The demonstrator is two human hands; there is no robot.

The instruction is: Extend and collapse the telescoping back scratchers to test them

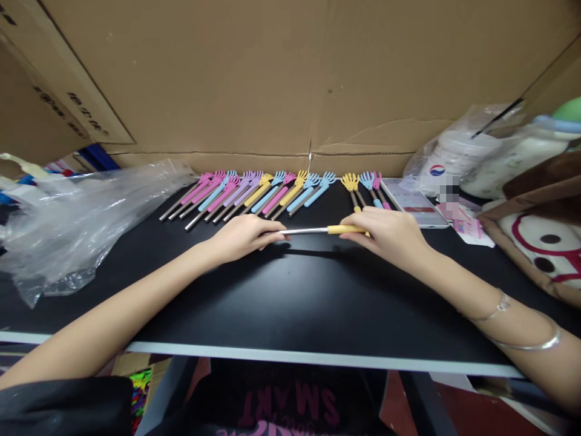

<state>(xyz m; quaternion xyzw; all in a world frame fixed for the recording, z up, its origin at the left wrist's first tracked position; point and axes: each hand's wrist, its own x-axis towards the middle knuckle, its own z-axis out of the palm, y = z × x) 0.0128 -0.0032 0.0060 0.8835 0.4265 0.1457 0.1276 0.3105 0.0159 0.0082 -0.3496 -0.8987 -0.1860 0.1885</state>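
Observation:
Between my two hands a back scratcher (340,229) with a silver rod and a yellow sleeve is held level above the black table. My left hand (245,237) pinches the metal end of the rod. My right hand (385,233) is closed round the yellow end, hiding its tip. Behind my left hand lies a slanted row of back scratchers (272,192) in pink, blue, purple and yellow, hand-shaped heads toward the back. Behind my right hand rests a smaller group with yellow (351,182), blue and pink heads.
A crumpled clear plastic bag (95,218) lies on the left of the table (290,315). On the right are a phone (420,206), a pink card (467,227), a bagged cup (463,157), a bottle (521,151) and a brown bag with a cartoon face (544,236). Cardboard (272,79) walls the back.

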